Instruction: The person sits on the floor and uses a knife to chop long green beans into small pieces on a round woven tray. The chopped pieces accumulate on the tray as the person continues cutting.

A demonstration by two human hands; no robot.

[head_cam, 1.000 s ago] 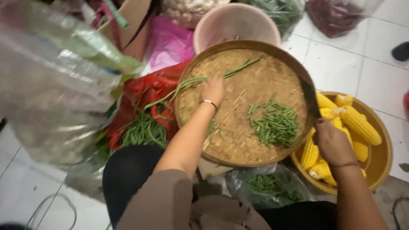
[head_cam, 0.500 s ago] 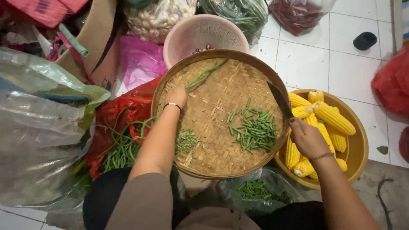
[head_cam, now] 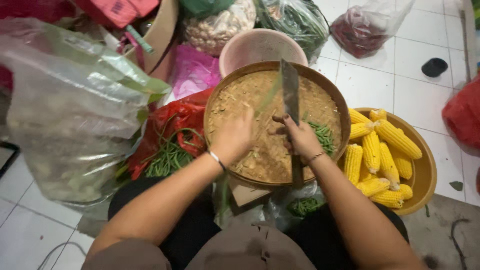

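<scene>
Head view: a knife (head_cam: 290, 95) is held blade-up in the right hand (head_cam: 301, 139), grip closed round the handle, over a round woven tray (head_cam: 327, 92). A long green bean (head_cam: 268, 98) is pinched in the left hand (head_cam: 233, 136), fingers closed on it, w/ the bean's free end blurred and lying close beside the blade. Cut bean pieces (head_cam: 322, 134) are piled on the tray just right of the knife hand. More whole beans (head_cam: 170, 155) are spread on a red bag (head_cam: 172, 120) left of the tray. A bowl of corn cobs (head_cam: 382, 150) is set touching the tray's right rim; a pink basket (head_cam: 260, 45) is seen behind it. All is set on a tiled floor (head_cam: 395, 65), no counter.

Risks, as judged: left fingertips are kept v. near the edge, so a slip could nick them. The tray is perched on the lap, so it could be tipped & the pieces spilled.
</scene>
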